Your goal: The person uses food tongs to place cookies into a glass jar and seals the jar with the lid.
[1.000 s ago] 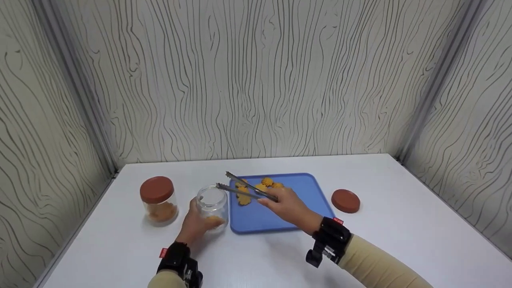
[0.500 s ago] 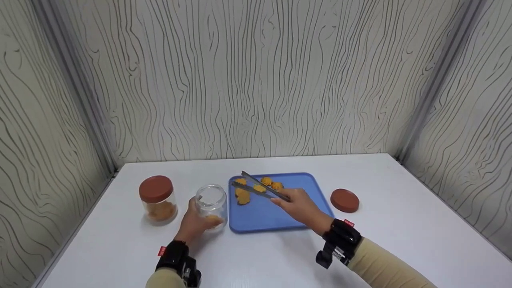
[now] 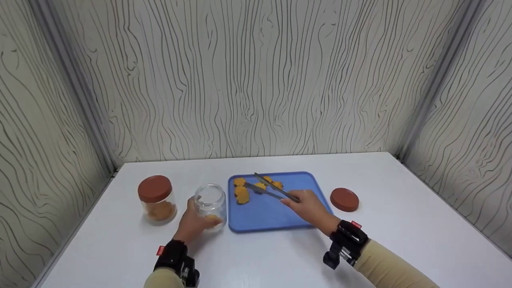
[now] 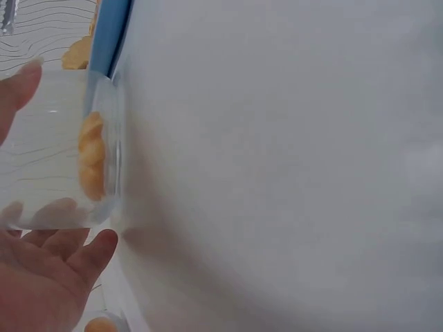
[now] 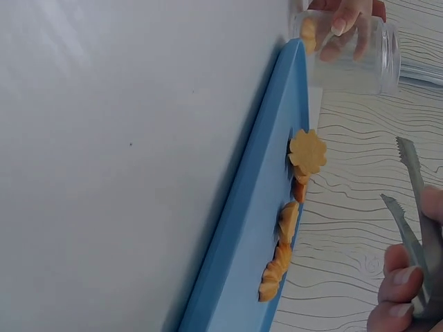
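Note:
My left hand grips an open clear glass jar standing on the white table, with an orange cookie at its bottom. My right hand holds metal tongs over the blue tray; the tong tips are spread apart above several orange flower-shaped cookies at the tray's far left. In the right wrist view the tongs sit above the cookies, and the left hand's fingers wrap the jar.
A second jar with a brown lid and cookies inside stands left of the open jar. A loose brown lid lies right of the tray. Patterned walls enclose the white table on three sides.
My right hand has drawn the empty tongs rightward, from above the open jar's mouth to over the cookies on the tray. The left hand and jar stayed put.

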`<action>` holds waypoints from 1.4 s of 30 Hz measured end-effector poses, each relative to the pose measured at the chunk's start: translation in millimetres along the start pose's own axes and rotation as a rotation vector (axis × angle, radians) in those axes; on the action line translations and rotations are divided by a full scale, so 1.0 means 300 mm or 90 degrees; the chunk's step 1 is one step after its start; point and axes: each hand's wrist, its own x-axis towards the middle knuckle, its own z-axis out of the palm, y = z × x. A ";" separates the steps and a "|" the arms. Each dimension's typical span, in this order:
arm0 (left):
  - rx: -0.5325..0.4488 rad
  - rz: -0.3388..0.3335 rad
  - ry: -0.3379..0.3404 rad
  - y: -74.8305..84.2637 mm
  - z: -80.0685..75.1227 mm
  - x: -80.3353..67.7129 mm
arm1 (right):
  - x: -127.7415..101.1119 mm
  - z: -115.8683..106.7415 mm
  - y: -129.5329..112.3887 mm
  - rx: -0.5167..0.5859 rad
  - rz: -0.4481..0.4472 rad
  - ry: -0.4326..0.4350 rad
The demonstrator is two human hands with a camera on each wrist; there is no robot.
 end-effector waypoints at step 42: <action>0.000 -0.024 -0.008 0.018 0.002 -0.007 | -0.027 0.013 0.116 -0.133 0.138 0.002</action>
